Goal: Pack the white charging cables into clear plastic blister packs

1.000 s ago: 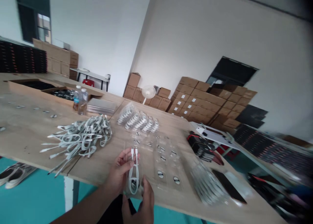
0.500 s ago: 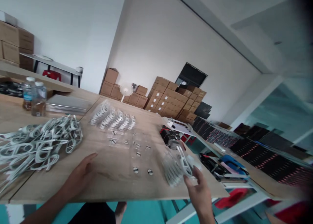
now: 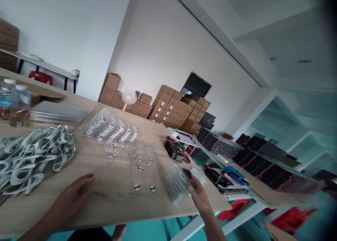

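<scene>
My left hand (image 3: pixel 72 195) lies flat on the wooden table (image 3: pixel 110 199), fingers stretched out, holding nothing. My right hand (image 3: pixel 198 195) is at the table's right edge, its fingers closed on the top clear bagged cable of a stack of bagged cables (image 3: pixel 177 183). Empty clear bags with round stickers (image 3: pixel 139 163) lie spread between my hands. A pile of loose white cables (image 3: pixel 31 158) sits at the left.
A row of bagged coiled cables (image 3: pixel 110 128) lies further back. Two bottles (image 3: pixel 14 106) and a grey stack of sheets (image 3: pixel 56 113) stand at the far left. Black items (image 3: pixel 173 151) sit by the right edge. Cardboard boxes (image 3: pixel 179 106) and a fan (image 3: pixel 129 97) line the wall.
Both hands held one bagged cable a second ago. My right hand then carried it right and lowered it onto the stack. My left hand let go and rests on the table.
</scene>
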A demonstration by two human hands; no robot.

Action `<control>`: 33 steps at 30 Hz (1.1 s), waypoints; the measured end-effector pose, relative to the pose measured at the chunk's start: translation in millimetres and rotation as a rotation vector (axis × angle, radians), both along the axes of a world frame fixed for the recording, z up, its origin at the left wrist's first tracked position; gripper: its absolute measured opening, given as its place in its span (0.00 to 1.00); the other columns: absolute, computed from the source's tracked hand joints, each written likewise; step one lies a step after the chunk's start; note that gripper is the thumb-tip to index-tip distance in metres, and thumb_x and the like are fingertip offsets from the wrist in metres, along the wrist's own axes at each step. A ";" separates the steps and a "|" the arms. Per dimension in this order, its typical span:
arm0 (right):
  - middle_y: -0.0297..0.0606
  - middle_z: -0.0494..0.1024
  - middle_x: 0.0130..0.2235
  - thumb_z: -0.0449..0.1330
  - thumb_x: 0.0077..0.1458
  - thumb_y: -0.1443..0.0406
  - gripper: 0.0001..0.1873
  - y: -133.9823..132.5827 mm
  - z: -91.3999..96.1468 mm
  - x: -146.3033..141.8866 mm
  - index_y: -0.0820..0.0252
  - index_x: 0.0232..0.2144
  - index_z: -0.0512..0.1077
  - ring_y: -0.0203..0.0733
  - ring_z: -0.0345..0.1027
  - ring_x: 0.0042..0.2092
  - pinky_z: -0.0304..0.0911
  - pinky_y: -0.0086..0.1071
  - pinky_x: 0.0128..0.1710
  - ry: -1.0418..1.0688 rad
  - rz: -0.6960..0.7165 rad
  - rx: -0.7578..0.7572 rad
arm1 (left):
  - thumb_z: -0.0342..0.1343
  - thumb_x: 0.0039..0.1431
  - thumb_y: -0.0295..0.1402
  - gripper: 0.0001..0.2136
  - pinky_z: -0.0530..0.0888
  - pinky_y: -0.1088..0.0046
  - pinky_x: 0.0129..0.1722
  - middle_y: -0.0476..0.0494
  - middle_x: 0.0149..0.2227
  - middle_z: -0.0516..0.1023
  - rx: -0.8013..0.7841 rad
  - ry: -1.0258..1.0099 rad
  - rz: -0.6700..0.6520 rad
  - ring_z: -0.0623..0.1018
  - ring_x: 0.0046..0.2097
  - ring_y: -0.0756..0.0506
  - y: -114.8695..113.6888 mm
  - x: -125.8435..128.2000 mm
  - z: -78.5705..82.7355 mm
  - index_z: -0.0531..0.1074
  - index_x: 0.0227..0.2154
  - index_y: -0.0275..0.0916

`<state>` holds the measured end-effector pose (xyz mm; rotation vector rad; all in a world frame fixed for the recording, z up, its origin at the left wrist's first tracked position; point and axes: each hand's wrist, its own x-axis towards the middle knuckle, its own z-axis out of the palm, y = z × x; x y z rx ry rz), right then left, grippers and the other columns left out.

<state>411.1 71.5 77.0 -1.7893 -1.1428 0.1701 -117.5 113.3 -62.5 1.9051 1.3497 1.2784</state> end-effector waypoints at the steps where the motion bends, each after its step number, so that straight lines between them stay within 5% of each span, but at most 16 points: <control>1: 0.47 0.80 0.43 0.65 0.34 0.51 0.36 1.1 -1.4 0.5 0.60 0.47 0.72 0.57 0.73 0.48 0.68 0.45 0.46 0.003 0.010 0.004 | 0.54 0.54 0.36 0.17 0.72 0.64 0.54 0.47 0.56 0.74 0.002 0.004 0.002 0.75 0.55 0.41 0.0 0.1 -0.5 0.74 0.48 0.47; 8: 0.48 0.78 0.47 0.65 0.33 0.54 0.35 6.0 -6.0 -1.6 0.60 0.47 0.72 0.58 0.70 0.52 0.66 0.46 0.48 0.011 0.049 0.041 | 0.54 0.56 0.38 0.15 0.72 0.65 0.55 0.50 0.55 0.74 0.005 0.015 0.007 0.75 0.55 0.43 0.5 1.5 -1.9 0.75 0.46 0.49; 21: 0.52 0.71 0.53 0.68 0.30 0.48 0.49 10.0 -16.9 -5.8 0.61 0.55 0.65 0.61 0.68 0.53 0.68 0.46 0.47 0.127 0.001 0.089 | 0.55 0.56 0.39 0.14 0.73 0.68 0.53 0.50 0.55 0.75 0.011 0.025 0.006 0.76 0.54 0.43 0.5 2.8 -0.5 0.76 0.44 0.48; 26: 0.55 0.64 0.60 0.66 0.34 0.45 0.57 9.2 -23.9 -6.4 0.60 0.63 0.53 0.61 0.61 0.59 0.66 0.46 0.50 0.149 -0.022 0.097 | 0.55 0.55 0.38 0.14 0.72 0.65 0.55 0.50 0.55 0.75 0.009 0.013 0.005 0.76 0.54 0.42 0.4 2.3 -1.1 0.76 0.44 0.49; 30: 0.51 0.67 0.57 0.65 0.37 0.44 0.60 -1.1 -33.5 -10.5 0.56 0.66 0.44 0.58 0.65 0.56 0.68 0.43 0.47 0.142 -0.014 0.078 | 0.54 0.55 0.38 0.14 0.73 0.66 0.54 0.50 0.55 0.75 0.007 0.012 -0.004 0.76 0.54 0.42 -0.5 1.4 0.3 0.76 0.44 0.49; 33: 0.46 0.70 0.53 0.65 0.39 0.46 0.56 -8.8 -40.5 -12.5 0.55 0.65 0.47 0.54 0.70 0.52 0.69 0.41 0.45 0.104 0.028 0.065 | 0.54 0.55 0.38 0.14 0.73 0.67 0.54 0.50 0.55 0.75 0.002 0.024 0.005 0.76 0.54 0.42 -1.1 1.7 1.1 0.76 0.45 0.48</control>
